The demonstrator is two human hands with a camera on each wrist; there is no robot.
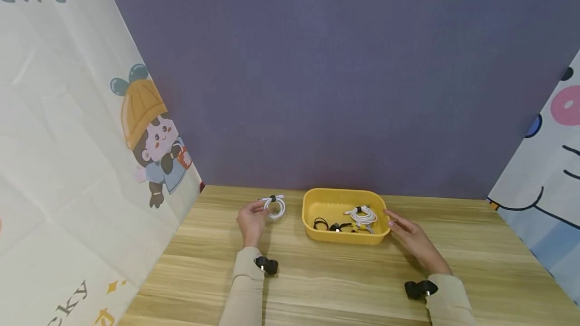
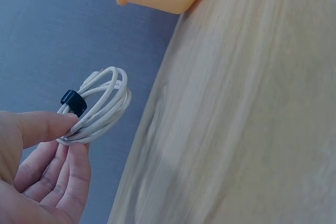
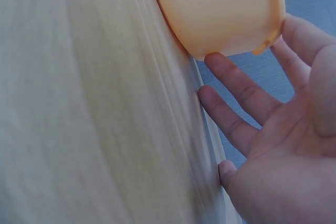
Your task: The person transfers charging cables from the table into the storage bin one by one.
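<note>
Between thumb and fingers, my left hand (image 1: 251, 221) pinches a coiled white cable (image 1: 280, 207), held left of a yellow bin (image 1: 337, 237). In the left wrist view a black strap (image 2: 73, 102) binds the coil near the thumb. My right hand (image 1: 414, 241) is at the bin's right end, its fingers spread and fairly straight. The right wrist view shows fingertips (image 3: 214, 59) against the bin's wall. Inside the bin lie another white cable coil (image 1: 365, 215) with a black strap, a black cable loop (image 1: 320, 223) and other small dark and yellow-grey pieces, partly hidden by the front wall.
The bin stands on a wood-grain table (image 1: 326, 280), near its back edge. A blue-grey panel (image 1: 335, 79) rises behind. Printed white sheets, one at the left (image 1: 59, 140) and one at the right (image 1: 553, 180), flank the table.
</note>
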